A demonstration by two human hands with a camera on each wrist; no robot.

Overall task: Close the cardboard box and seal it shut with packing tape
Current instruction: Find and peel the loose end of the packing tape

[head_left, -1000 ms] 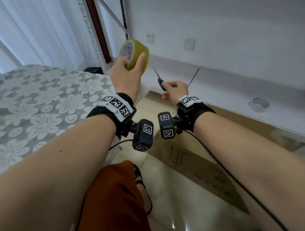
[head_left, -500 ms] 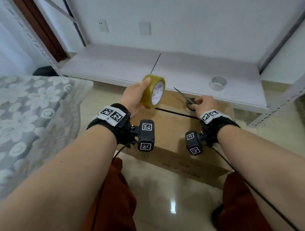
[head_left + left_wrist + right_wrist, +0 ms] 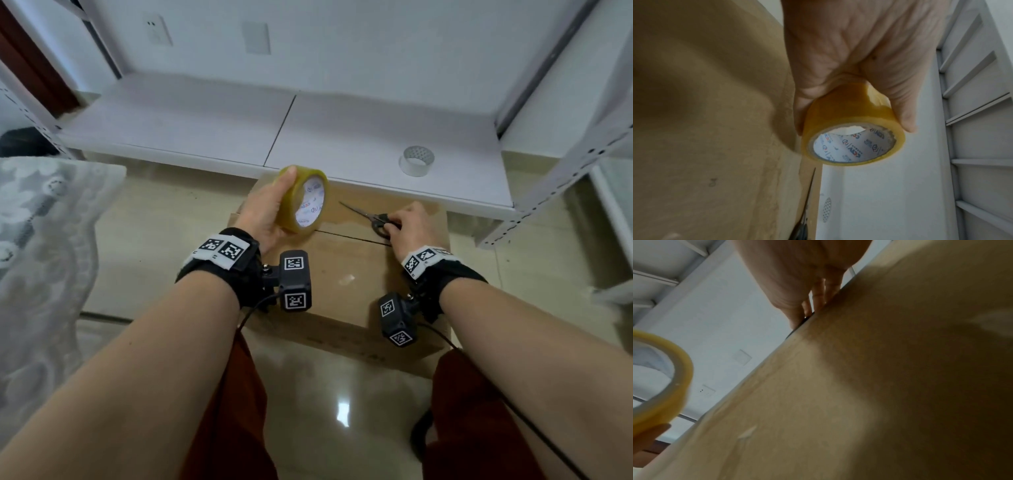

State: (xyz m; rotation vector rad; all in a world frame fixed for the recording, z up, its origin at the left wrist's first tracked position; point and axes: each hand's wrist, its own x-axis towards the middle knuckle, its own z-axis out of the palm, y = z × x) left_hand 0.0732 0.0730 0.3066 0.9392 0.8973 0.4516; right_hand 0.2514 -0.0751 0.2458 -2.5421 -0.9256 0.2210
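Note:
A closed brown cardboard box point(image 3: 342, 284) stands on the floor between my knees, its flaps meeting at a dark seam. My left hand point(image 3: 270, 212) grips a yellowish roll of packing tape point(image 3: 303, 200) just above the box's far left part; thumb and fingers curl round the roll point(image 3: 851, 129). My right hand point(image 3: 407, 222) holds black-handled scissors point(image 3: 371, 216) that lie low on the box top, blades pointing left. In the right wrist view the fingers point(image 3: 818, 293) reach over the box point(image 3: 859, 386) and the tape roll point(image 3: 659, 386) shows at the left.
A low white shelf point(image 3: 274, 137) runs behind the box, with a second, whitish tape roll point(image 3: 417, 160) on it. A metal rack upright point(image 3: 565, 178) stands at the right. A lace-covered surface point(image 3: 44, 240) lies at the left. Glossy floor tiles point(image 3: 339, 394) are in front.
Both hands have come down from shelf height to the box top, carrying the tape roll and scissors. My view has tilted down and swung right over the box.

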